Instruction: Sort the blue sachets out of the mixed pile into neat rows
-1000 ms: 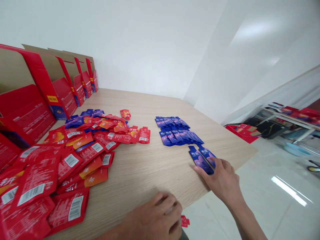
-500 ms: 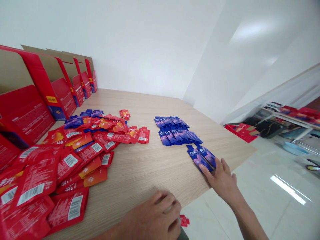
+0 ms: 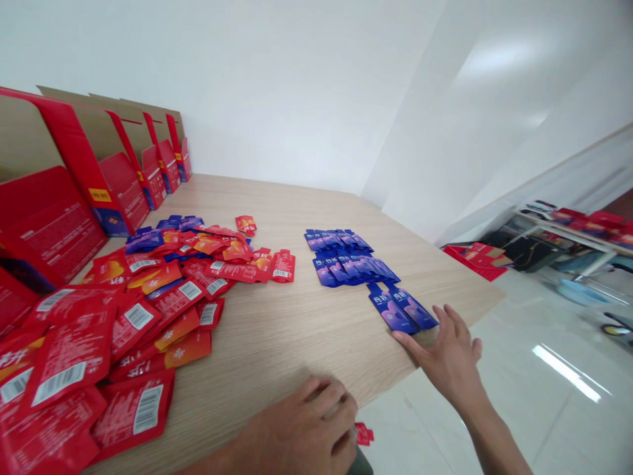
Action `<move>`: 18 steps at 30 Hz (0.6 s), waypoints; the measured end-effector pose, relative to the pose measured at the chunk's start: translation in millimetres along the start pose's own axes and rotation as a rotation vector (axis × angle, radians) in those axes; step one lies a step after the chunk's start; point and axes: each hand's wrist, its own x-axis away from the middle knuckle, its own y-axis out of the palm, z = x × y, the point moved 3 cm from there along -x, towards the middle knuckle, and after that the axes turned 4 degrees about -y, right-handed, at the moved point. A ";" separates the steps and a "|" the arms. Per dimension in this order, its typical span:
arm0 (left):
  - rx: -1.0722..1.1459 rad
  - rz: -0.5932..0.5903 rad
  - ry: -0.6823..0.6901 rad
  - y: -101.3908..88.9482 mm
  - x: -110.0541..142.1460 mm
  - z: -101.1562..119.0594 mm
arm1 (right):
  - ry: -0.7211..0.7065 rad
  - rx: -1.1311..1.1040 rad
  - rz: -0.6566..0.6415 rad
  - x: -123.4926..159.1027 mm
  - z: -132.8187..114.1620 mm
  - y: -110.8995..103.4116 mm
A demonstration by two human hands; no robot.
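Two blue-purple sachets [image 3: 401, 310] lie side by side, slightly overlapping, near the right edge of the table. Just in front of them is my right hand [image 3: 451, 349], its thumb and fingers spread. The thumb tip is at the lower edge of the left sachet; whether it touches is hard to tell. Beyond them, more blue sachets [image 3: 353, 267] lie overlapped in two rows. My left hand [image 3: 309, 422] rests at the table's near edge, fingers loosely bent with gaps between them and nothing seen in them.
A loose heap of red and orange sachets [image 3: 143, 316], with some blue ones among them, covers the left of the wooden table [image 3: 277, 343]. Open red cartons [image 3: 123, 191] stand behind it. A red sachet [image 3: 364, 434] lies below the table edge. A red box [image 3: 477, 259] stands beyond the table.
My right hand has let go of the right-hand blue sachet and drawn slightly right, fingers opening. The two sachets now lie flatter and closer together. My left hand has hardly moved.
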 end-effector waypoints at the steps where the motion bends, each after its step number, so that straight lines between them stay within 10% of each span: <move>1: 0.002 -0.001 -0.002 -0.2 -0.3 -0.1 | 0.003 0.004 -0.002 -0.3 -0.6 0.0; 11: 0.009 0.004 -0.014 5.6 2.1 -0.6 | -0.032 0.024 -0.054 -4.8 -13.2 -4.6; 18: 0.006 -0.072 0.041 9.2 5.4 -0.3 | -0.578 -0.273 -0.089 -36.4 -130.5 -20.4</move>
